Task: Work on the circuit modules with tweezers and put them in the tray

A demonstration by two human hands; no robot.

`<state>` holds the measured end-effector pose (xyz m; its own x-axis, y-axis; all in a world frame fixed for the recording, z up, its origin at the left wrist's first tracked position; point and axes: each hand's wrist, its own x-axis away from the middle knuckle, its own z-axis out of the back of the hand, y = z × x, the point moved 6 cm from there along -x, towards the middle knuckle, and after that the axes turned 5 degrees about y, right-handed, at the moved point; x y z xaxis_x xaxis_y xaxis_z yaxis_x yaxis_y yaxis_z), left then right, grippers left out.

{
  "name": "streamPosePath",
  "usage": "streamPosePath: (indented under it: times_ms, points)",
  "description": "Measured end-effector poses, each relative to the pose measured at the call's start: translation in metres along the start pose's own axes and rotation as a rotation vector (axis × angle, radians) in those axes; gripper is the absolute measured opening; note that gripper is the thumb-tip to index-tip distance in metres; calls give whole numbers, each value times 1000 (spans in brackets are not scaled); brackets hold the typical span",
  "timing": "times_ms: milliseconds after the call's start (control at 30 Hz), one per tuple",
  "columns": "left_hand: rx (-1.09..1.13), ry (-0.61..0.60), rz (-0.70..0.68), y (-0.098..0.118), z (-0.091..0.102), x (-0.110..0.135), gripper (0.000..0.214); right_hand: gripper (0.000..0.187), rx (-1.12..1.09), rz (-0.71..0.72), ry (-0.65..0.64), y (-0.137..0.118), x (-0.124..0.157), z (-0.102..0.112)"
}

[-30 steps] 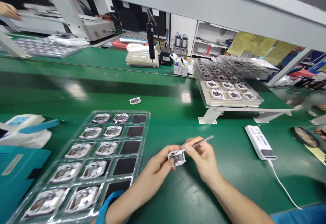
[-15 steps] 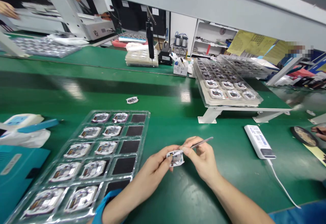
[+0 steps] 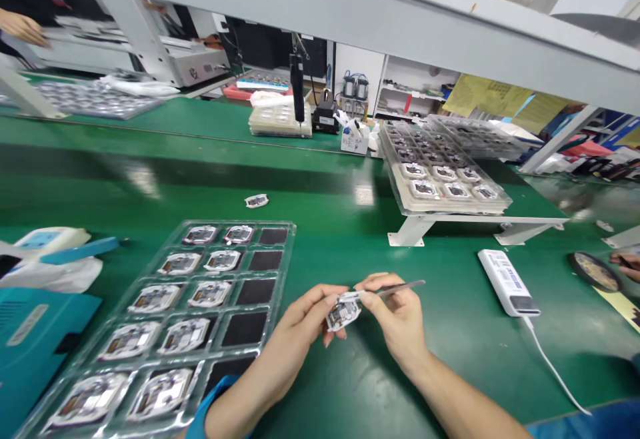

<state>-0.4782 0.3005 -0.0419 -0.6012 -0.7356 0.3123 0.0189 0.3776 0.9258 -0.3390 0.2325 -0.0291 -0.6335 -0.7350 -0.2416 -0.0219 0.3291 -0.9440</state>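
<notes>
Near the bottom middle of the frame, my left hand (image 3: 295, 339) pinches a small, flat white-and-silver electronic part (image 3: 343, 312) by its edges. My right hand (image 3: 395, 319) grips thin metal tweezers (image 3: 400, 286). The part looks light and easy to bend, so I would hold its edges.

Free room: green bench mat (image 3: 450, 259) — between the right hand (image 3: 395, 316) and white power bank (image 3: 507, 282)
Obstacle: plastic blister tray (image 3: 240, 222) — just beside the left hand (image 3: 300, 322)

Electronics workshop: green workbenches (image 3: 200, 179), plastic trays (image 3: 287, 259) of components
</notes>
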Motion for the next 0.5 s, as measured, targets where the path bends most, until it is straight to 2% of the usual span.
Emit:
streamPosePath:
  times_ms: [167, 300, 367, 500]
  points:
    - [-48, -15, -13, -1, -2, 0, 43, 9, -61, -14, -31, -2, 0, -4]
    - [-47, 1, -9, 1, -1, 0, 40, 7, -23, 62, -78, -8, 1, -6]
    - [-42, 12, 8, 1, 1, 0, 39, 6, 45, 165, -108, -16, 2, -7]
    - [-54, 24, 45, 1, 3, -2, 41, 14, 221, 484, -190, -40, 9, -12]
